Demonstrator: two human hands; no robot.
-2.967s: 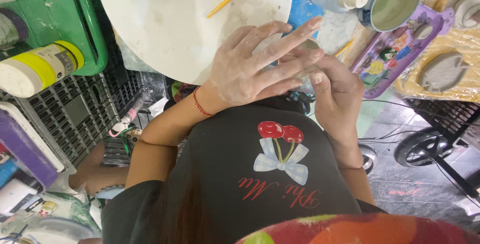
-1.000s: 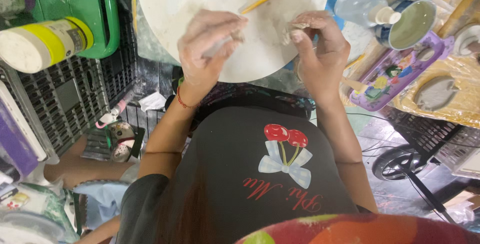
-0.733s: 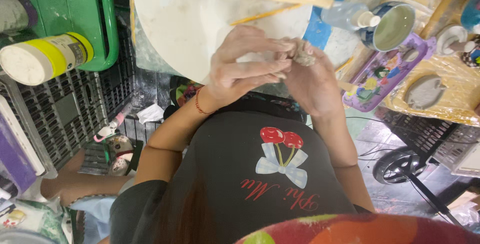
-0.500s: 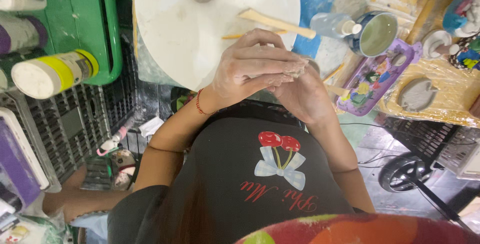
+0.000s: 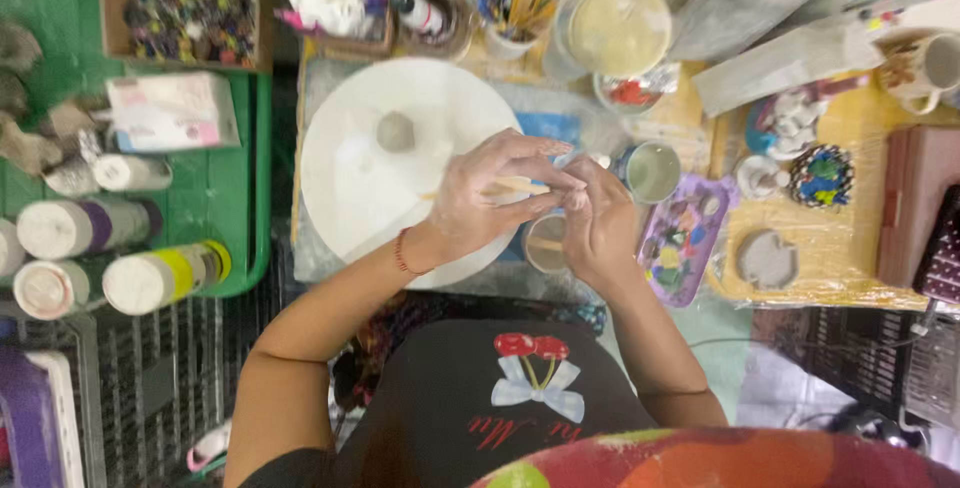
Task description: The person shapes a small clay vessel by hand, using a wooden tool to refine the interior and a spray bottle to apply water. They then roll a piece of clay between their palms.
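Note:
My left hand [image 5: 490,198] and my right hand [image 5: 598,220] meet fingertip to fingertip over the right edge of a round white turntable [image 5: 350,188]. Both are dusted with grey clay and seem to pinch a small bit of clay between them; the piece itself is hidden by my fingers. A small grey clay lump [image 5: 395,132] sits in the middle of the disc. Thin wooden sticks [image 5: 520,186] lie across the disc's edge, just under my left fingers. A small cup [image 5: 546,244] stands below my hands.
A cup of greenish water [image 5: 652,170] and a purple paint palette [image 5: 682,248] stand right of my hands. Left is a green tray [image 5: 215,198] with paint bottles [image 5: 160,278]. Brush pots [image 5: 515,8], a bowl [image 5: 618,28] and a mug [image 5: 925,66] line the back.
The view has tilted up, so more of the table shows. My hands have stayed pressed together and now sit at the disc's right edge instead of its lower rim.

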